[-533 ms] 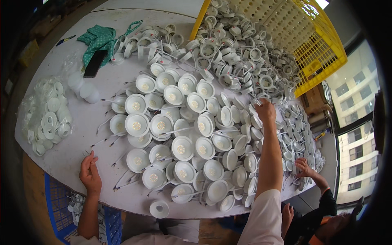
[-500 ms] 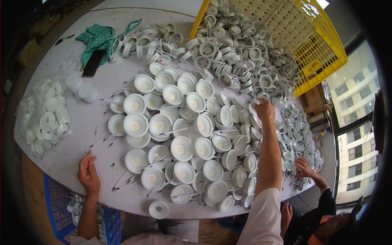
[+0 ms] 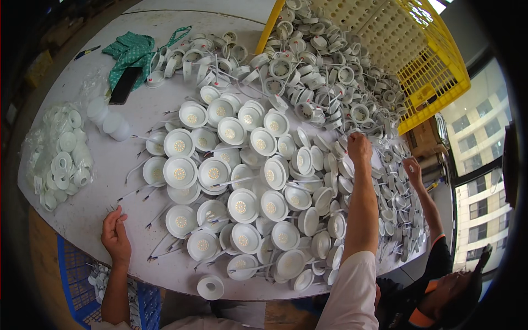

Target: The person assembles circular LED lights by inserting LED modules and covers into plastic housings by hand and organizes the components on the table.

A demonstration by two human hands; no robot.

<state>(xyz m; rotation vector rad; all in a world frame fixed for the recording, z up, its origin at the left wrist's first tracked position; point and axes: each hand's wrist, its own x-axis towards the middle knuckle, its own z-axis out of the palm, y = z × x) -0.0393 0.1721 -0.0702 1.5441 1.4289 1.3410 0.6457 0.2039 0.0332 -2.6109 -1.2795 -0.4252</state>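
Where left hand (image 3: pixel 115 236) curls, nearby lamp wires (image 3: pixel 158 216) point lower-left.

Worktable: broad white-topped table (image 3: pixel 110 165), a thin dark seam (image 3: pixel 192 12) crossing its far part; its edges look curved in this wide view.
Floor: brown surface (image 3: pixel 41 228), visible beyond the table's lower-left edge.
Wall: plain grey vertical surface (image 3: pixel 477 41), upper right.
Window: tall glass panes (image 3: pixel 498 91) in a dark frame (image 3: pixel 479 174), right side.
Outside view: pale building (image 3: pixel 460 125) with rows of dark windows.
Lighting: daylight at the right-hand panes; far-left background dim, details unreadable.
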